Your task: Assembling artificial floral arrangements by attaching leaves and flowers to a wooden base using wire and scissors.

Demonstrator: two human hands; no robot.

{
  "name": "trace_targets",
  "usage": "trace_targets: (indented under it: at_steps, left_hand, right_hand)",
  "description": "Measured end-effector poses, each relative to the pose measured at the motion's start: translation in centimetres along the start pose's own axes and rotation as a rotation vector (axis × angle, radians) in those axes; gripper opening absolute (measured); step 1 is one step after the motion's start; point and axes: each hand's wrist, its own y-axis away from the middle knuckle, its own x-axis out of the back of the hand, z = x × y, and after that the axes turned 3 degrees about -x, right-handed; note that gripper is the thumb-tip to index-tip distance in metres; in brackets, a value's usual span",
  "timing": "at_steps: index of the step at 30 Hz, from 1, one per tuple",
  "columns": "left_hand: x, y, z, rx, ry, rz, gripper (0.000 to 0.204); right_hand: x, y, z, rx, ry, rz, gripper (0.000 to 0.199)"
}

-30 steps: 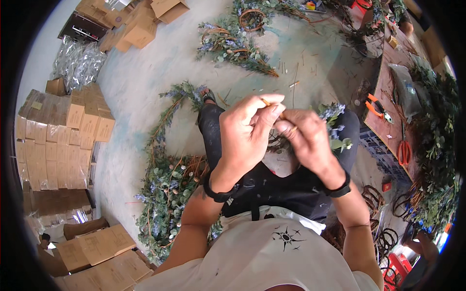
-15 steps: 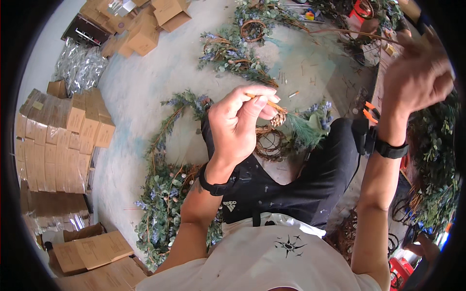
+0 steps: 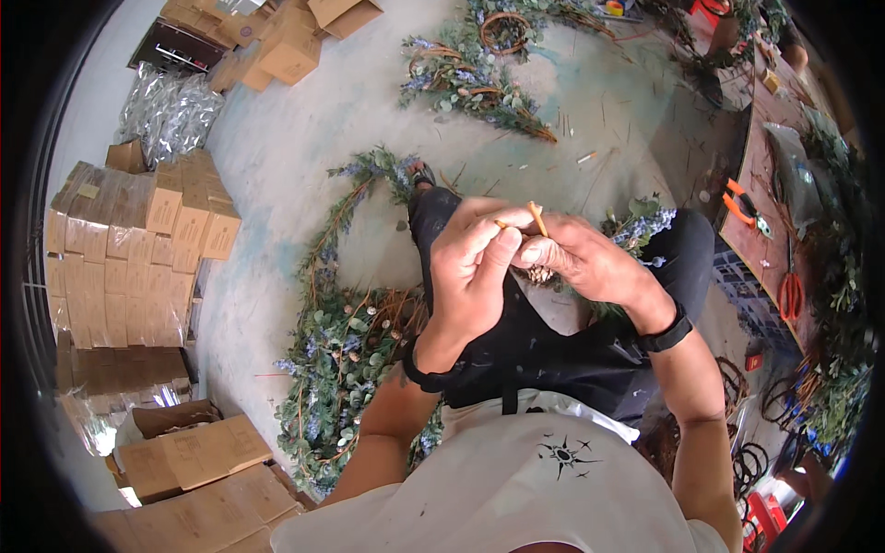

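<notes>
My left hand (image 3: 472, 267) is closed in a pinch on a thin orange-brown stem (image 3: 501, 224). Fingertip to fingertip with it, my right hand (image 3: 590, 260) pinches a short upright brown stem end (image 3: 536, 217). Whether both ends belong to one stem is hidden by the fingers. Just under the fingers shows a pine cone (image 3: 538, 274). Beyond my right hand, a spray of green leaves and blue flowers (image 3: 650, 221) lies by my right knee; my hands cover whatever joins it to the cone.
Leafy garlands lie on the floor at left (image 3: 323, 405) and ahead (image 3: 470, 83). To the right, a low table (image 3: 770, 258) bears orange-handled pliers (image 3: 745, 207), red-handled scissors (image 3: 790, 290) and greenery. Stacked cardboard boxes (image 3: 120, 286) line the left side. A cigarette (image 3: 586, 157) lies on the floor.
My right hand has come in from the upper right, where it was blurred near a long thin twig, to meet my left hand. My left hand keeps its pinch. The view has shifted right.
</notes>
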Motion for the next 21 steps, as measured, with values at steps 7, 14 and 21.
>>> trace_targets:
  at_steps: [7, 14, 21]
  left_hand:
    - [2.2, 0.2, 0.8, 0.053, -0.081, -0.155, 0.023]
    - [3.1, 0.0, 0.8, -0.075, -0.068, -0.178, 0.017]
    - [2.1, 0.5, 1.5, 0.186, 0.072, 0.005, 0.025]
  right_hand:
    - [-1.8, 1.2, -2.6, -0.118, 0.614, 0.011, 0.047]
    - [-2.3, 1.5, -3.5, -0.096, 0.796, 0.045, 0.043]
    - [-0.3, 2.0, -1.4, -0.033, 0.091, 0.021, 0.030]
